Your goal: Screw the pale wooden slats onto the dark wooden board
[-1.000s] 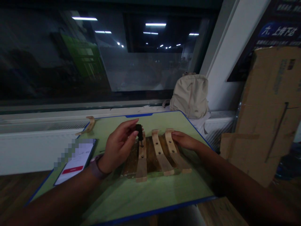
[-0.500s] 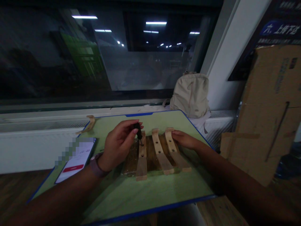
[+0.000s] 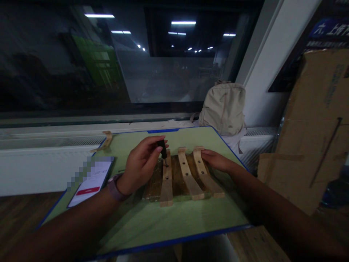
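1. Screwdriver [image 3: 163, 150] is pinched in the left hand's [image 3: 139, 165] fingertips, tip set at the left slat's [image 3: 166, 178] top hole.
2. Right hand [image 3: 215, 160] is laid unclenched on the right slat [image 3: 204, 174].
3. The screwdriver is judged light and stiff, and best gripped at its stubby handle.

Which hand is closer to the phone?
Left. The left hand, holding a black tool, is just right of the phone; the right hand rests farther right, on the rightmost slat.

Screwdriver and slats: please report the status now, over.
Left hand pinches screwdriver, tip at left slat top hole. Right hand rests on right slat. Phone lies left, apart from slats.
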Demonstrator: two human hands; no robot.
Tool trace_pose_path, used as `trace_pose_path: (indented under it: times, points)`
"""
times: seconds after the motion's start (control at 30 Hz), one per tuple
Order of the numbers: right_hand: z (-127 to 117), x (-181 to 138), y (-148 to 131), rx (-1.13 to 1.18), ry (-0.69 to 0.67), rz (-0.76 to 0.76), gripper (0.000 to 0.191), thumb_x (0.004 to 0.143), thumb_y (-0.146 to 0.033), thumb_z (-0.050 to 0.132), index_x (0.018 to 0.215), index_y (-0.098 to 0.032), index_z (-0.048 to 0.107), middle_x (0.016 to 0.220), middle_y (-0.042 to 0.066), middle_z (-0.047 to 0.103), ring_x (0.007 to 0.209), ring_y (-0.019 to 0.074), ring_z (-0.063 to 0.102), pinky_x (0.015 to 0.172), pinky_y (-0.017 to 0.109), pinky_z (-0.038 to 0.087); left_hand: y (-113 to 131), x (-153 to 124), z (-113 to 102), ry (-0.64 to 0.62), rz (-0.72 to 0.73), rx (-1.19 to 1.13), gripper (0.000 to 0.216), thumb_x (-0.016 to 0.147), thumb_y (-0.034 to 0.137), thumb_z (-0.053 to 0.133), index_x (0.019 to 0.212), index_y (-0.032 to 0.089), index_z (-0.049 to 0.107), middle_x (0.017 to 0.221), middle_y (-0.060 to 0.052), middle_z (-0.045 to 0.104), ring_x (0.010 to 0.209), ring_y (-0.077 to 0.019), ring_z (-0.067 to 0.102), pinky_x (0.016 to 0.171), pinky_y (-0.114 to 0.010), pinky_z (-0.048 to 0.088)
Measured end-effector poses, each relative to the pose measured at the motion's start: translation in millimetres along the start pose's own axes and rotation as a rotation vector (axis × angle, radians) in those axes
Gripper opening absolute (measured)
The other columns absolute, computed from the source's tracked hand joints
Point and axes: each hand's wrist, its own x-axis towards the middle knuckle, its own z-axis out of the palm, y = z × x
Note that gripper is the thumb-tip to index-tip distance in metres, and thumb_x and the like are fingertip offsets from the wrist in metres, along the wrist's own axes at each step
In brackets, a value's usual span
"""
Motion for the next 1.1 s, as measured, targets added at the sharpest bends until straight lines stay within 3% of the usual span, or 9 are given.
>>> trace_pose_path:
  times: [0.13, 0.3, 0.57, 0.73, 0.93, 1.1]
  points:
    - [-1.1, 1.8, 5.7, -0.008, -0.006, -0.002, 0.036, 0.086, -0.051, 0.052, 0.083, -0.017, 0.064, 0.079, 0.004, 0.064, 0.072, 0.0167, 0.053, 0.07, 0.031, 0.042, 3.4, 2.9, 0.9, -0.001, 0.076, 0.023, 0.021, 0.092, 0.017, 0.055, 0.11, 0.023, 0.063, 0.105, -0.005, 0.064, 0.098, -0.016, 0.063, 0.086, -0.031, 0.052]
    - [-1.4, 1.3, 3.4, -0.014, -0.021, -0.044, 0.036, 0.088, -0.051, 0.053, 0.093, -0.018, 0.067, 0.095, 0.007, 0.068, 0.085, 0.0202, 0.058, 0.078, 0.033, 0.045, 5.0, 7.2, -2.9, 0.098, 0.217, 0.179, 0.019, 0.084, 0.013, 0.066, 0.099, 0.023, 0.066, 0.093, -0.002, 0.06, 0.09, -0.0136, 0.059, 0.079, -0.027, 0.05]
    - [0.5, 0.5, 0.3, 0.021, -0.016, 0.011, 0.04, 0.084, -0.054, 0.056, 0.084, -0.015, 0.065, 0.083, 0.004, 0.066, 0.073, 0.0159, 0.054, 0.069, 0.03, 0.044, 3.9, 0.3, -1.7, 0.008, 0.035, 0.094, 0.025, 0.093, 0.018, 0.054, 0.116, 0.024, 0.062, 0.11, -0.006, 0.066, 0.101, -0.0181, 0.065, 0.091, -0.034, 0.051]
    - [1.2, -0.5, -2.1, 0.048, -0.003, 0.024, 0.039, 0.082, -0.055, 0.059, 0.087, -0.016, 0.065, 0.085, 0.004, 0.066, 0.076, 0.0167, 0.055, 0.068, 0.029, 0.043, 6.3, 3.7, -1.2, 0.01, 0.159, 0.139, 0.021, 0.091, 0.016, 0.056, 0.109, 0.023, 0.064, 0.107, -0.006, 0.064, 0.104, -0.018, 0.061, 0.092, -0.034, 0.05]
    - [1.3, 0.3, 0.2, 0.044, -0.013, -0.002, 0.039, 0.084, -0.053, 0.056, 0.09, -0.015, 0.065, 0.087, 0.005, 0.066, 0.077, 0.0174, 0.055, 0.072, 0.031, 0.044, 8.9, 6.4, -3.5, 0.094, 0.235, 0.197, 0.014, 0.085, 0.014, 0.065, 0.096, 0.023, 0.066, 0.092, -0.002, 0.061, 0.09, -0.0146, 0.06, 0.077, -0.027, 0.051]
    - [1.2, 1.3, 0.9, 0.0, -0.014, -0.009, 0.035, 0.087, -0.048, 0.052, 0.084, -0.016, 0.064, 0.083, 0.005, 0.066, 0.075, 0.0178, 0.055, 0.072, 0.032, 0.044, 6.7, 3.2, -2.3, 0.054, 0.101, 0.096, 0.018, 0.091, 0.017, 0.057, 0.107, 0.022, 0.064, 0.103, -0.005, 0.066, 0.095, -0.0162, 0.065, 0.084, -0.031, 0.053]
